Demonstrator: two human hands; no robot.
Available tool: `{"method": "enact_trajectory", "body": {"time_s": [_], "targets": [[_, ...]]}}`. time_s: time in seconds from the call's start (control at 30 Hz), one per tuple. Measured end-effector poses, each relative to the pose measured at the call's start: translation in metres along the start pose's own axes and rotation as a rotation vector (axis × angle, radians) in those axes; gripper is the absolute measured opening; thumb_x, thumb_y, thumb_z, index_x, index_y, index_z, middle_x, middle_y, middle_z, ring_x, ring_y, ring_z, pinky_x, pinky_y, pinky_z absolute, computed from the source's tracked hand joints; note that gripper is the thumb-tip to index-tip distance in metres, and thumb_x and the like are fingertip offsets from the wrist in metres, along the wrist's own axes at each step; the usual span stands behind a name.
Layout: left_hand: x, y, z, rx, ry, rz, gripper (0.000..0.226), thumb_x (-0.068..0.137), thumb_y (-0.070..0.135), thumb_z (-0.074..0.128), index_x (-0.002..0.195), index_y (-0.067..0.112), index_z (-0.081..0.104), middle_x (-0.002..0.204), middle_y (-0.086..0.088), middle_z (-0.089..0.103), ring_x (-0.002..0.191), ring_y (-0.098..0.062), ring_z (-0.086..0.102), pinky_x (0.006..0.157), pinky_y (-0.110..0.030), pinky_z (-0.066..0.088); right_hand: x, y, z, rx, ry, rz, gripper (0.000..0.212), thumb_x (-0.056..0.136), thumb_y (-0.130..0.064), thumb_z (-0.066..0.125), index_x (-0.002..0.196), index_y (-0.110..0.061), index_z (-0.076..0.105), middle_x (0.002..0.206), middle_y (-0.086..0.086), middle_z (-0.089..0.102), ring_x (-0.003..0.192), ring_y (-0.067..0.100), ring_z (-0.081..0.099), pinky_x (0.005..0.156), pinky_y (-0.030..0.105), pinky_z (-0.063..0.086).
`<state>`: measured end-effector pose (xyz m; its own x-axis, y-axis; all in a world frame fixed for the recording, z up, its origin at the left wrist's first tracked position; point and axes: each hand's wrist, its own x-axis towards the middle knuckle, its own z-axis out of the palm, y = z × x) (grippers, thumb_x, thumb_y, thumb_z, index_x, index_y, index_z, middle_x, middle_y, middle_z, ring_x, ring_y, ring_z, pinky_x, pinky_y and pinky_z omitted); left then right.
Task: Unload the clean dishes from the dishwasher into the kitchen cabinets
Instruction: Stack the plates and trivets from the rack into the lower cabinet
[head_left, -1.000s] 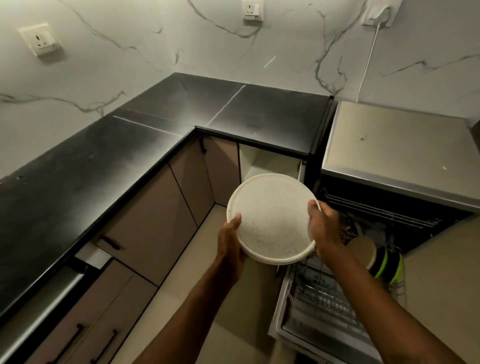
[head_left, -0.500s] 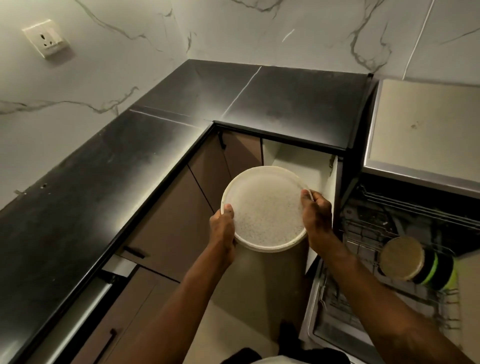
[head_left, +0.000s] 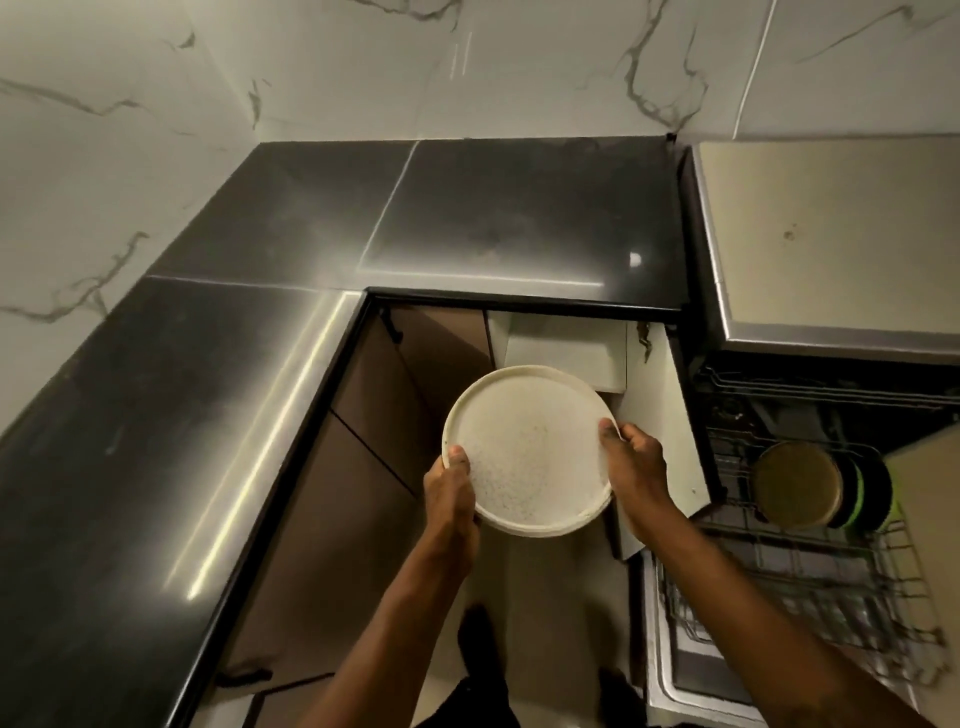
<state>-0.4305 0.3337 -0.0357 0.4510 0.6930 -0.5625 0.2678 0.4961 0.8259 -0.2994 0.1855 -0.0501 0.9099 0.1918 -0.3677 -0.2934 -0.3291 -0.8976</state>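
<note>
head view: a white plate (head_left: 524, 449) is held in the air in front of the open cabinet (head_left: 566, 348), below the edge of the dark tabletop (head_left: 467, 208). the left hand (head_left: 449, 488) pinches its left rim and the right hand (head_left: 631, 462) its right rim, thumbs on top; the fingers underneath are hidden. at the right a brown plate (head_left: 797, 483) stands upright in the dishwasher rack (head_left: 810, 566)

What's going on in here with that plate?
A person is unloading the dishwasher. Their left hand and right hand grip opposite edges of a round white speckled plate, holding it in front of an open lower cabinet under the black stone countertop. Beside it, the open dishwasher's wire rack holds a round brown plate and some darker dishes waiting their turn.
</note>
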Motion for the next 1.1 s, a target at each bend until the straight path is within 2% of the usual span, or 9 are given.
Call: {"method": "enact_trajectory", "body": {"time_s": [0.13,0.3,0.47,0.57,0.67,0.8,0.9,0.97,1.1], "targets": [[0.06,0.017,-0.012,0.088,-0.09,0.002,0.035,0.109,0.038,0.036,0.131,0.021,0.056,0.116,-0.004,0.069,0.104,-0.027,0.068,0.085,-0.049,0.06,0.02,0.007,0.044,0.002,0.099,0.061,0.03,0.101,-0.037,0.052,0.101,-0.012,0.067,0.097,0.008,0.068,0.095,0.03,0.062,0.084,0.044,0.052],[0.117,0.014,-0.02,0.15,-0.144,-0.06,0.036,0.109,0.037,0.035,0.133,0.019,0.054,0.12,-0.006,0.067,0.106,-0.028,0.066,0.088,-0.051,0.058,0.039,0.026,0.084,0.037,0.168,0.147,0.034,0.102,-0.04,0.051,0.11,-0.012,0.069,0.101,0.007,0.068,0.097,0.029,0.063,0.077,0.037,0.052],[0.175,-0.012,-0.001,0.131,-0.186,-0.087,0.034,0.109,0.035,0.037,0.13,0.018,0.057,0.118,-0.007,0.069,0.105,-0.029,0.068,0.088,-0.051,0.059,0.09,0.056,0.103,0.088,0.26,0.203,0.033,0.101,-0.039,0.053,0.114,-0.014,0.07,0.101,0.003,0.069,0.098,0.026,0.064,0.085,0.043,0.057],[0.224,-0.034,0.023,0.088,-0.235,-0.081,0.032,0.108,0.038,0.038,0.128,0.024,0.06,0.118,-0.004,0.072,0.109,-0.029,0.069,0.091,-0.056,0.057,0.146,0.085,0.118,0.163,0.329,0.199,0.026,0.097,-0.043,0.058,0.106,-0.024,0.073,0.1,0.0,0.072,0.098,0.024,0.066,0.087,0.046,0.058],[0.285,-0.068,0.051,0.06,-0.25,-0.048,0.035,0.107,0.039,0.04,0.131,0.022,0.06,0.117,-0.003,0.073,0.109,-0.029,0.069,0.093,-0.056,0.056,0.209,0.124,0.135,0.243,0.37,0.181,0.017,0.094,-0.044,0.063,0.086,-0.032,0.071,0.096,-0.002,0.072,0.092,0.021,0.066,0.083,0.042,0.058],[0.356,-0.122,0.084,0.006,-0.224,-0.093,0.038,0.105,0.043,0.045,0.133,0.021,0.059,0.122,-0.002,0.067,0.114,-0.028,0.063,0.098,-0.054,0.053,0.278,0.177,0.151,0.335,0.45,0.131,0.023,0.096,-0.032,0.066,0.074,-0.025,0.065,0.085,-0.003,0.067,0.079,0.016,0.06,0.08,0.032,0.049],[0.394,-0.155,0.106,-0.084,-0.282,-0.103,0.044,0.103,0.05,0.044,0.135,0.024,0.058,0.13,0.0,0.065,0.119,-0.024,0.06,0.1,-0.05,0.052,0.323,0.212,0.157,0.387,0.482,0.075,0.022,0.094,-0.031,0.068,0.075,-0.021,0.066,0.088,0.003,0.068,0.086,0.024,0.062,0.085,0.039,0.052],[0.425,-0.171,0.12,-0.138,-0.307,-0.072,0.045,0.102,0.054,0.04,0.132,0.028,0.061,0.127,0.002,0.069,0.116,-0.022,0.063,0.094,-0.045,0.055,0.355,0.231,0.162,0.434,0.493,0.064,0.01,0.093,-0.031,0.069,0.088,-0.024,0.071,0.1,0.003,0.072,0.099,0.027,0.066,0.096,0.047,0.054],[0.469,-0.188,0.143,-0.272,-0.343,-0.069,0.034,0.105,0.042,0.043,0.12,0.022,0.066,0.107,0.002,0.076,0.096,-0.018,0.071,0.064,-0.029,0.06,0.397,0.257,0.171,0.548,0.478,-0.017,0.007,0.093,-0.028,0.07,0.1,-0.026,0.072,0.102,0.002,0.073,0.103,0.028,0.068,0.097,0.049,0.054]]}}
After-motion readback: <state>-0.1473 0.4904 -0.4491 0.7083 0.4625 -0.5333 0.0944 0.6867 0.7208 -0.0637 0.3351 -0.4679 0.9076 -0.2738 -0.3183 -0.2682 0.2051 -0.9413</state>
